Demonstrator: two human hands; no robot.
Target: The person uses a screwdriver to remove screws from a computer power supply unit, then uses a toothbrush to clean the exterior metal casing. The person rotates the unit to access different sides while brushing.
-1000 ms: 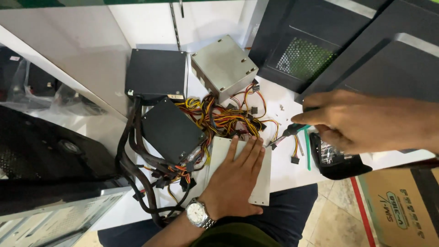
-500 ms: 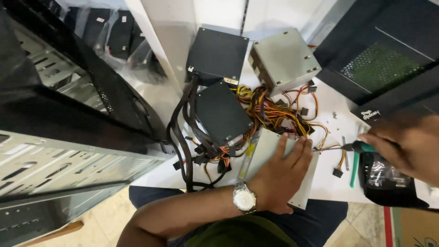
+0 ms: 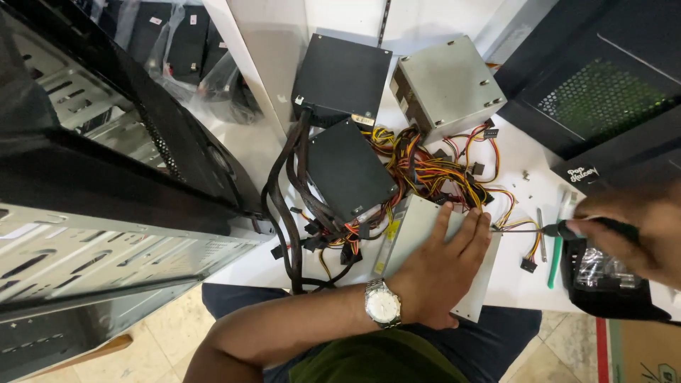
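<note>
Pressing flat, my left hand [image 3: 440, 273] lay with fingers spread on the grey power supply [image 3: 425, 234] at the near edge of the white tabletop [image 3: 514, 276], a silver wristwatch [image 3: 382, 305] on that wrist; my right hand [image 3: 631, 234] was clamped around the dark handle of a screwdriver [image 3: 560, 229], its thin shaft pointing at the unit's right side; a green-handled tool [image 3: 555, 248] lay just beside it; beyond sat a black power supply [image 3: 349, 170] amid tangled coloured cables [image 3: 440, 170]; farther back stood another black unit [image 3: 342, 79] and a bare metal one [image 3: 447, 86]; an open computer case [image 3: 106, 198] loomed at my left.
</note>
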